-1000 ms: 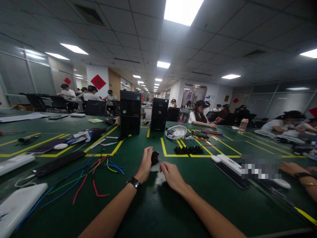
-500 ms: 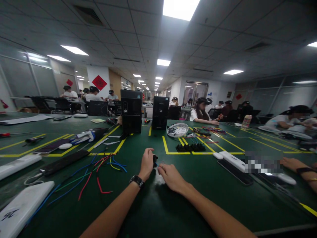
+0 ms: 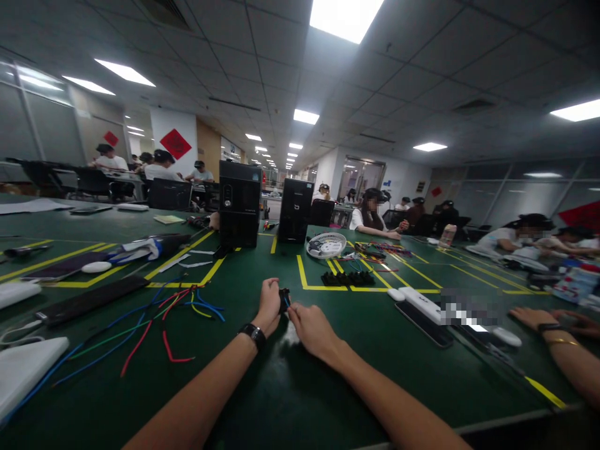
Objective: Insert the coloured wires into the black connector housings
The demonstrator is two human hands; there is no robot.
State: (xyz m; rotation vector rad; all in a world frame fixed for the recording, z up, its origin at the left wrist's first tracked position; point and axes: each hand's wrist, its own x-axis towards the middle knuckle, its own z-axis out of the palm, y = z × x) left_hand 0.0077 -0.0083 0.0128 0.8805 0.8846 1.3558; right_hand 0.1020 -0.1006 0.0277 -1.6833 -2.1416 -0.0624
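Note:
My left hand (image 3: 269, 306), with a dark watch on its wrist, is closed around a small black block-like part (image 3: 284, 300) above the green table (image 3: 281, 387). My right hand (image 3: 313, 329) pinches a thin blue wire (image 3: 287, 303) whose end meets the black part. Whether the wire sits inside the part cannot be made out. Loose red, blue, green and yellow wires (image 3: 165, 337) fan out left of my hands. Beyond my right hand lies a row of similar black parts (image 3: 347, 279).
Two black computer towers (image 3: 240, 206) stand ahead, beside a white plastic basket (image 3: 327, 245). More coloured wires (image 3: 382, 250) lie behind the black row. White power banks (image 3: 422, 304) and a phone (image 3: 424, 324) are at right. A co-worker's hand (image 3: 532, 317) rests at the right edge.
The view has swung slightly right, so things on the table appear shifted left. Both hands keep their hold, and the blue wire against the black part shows more clearly.

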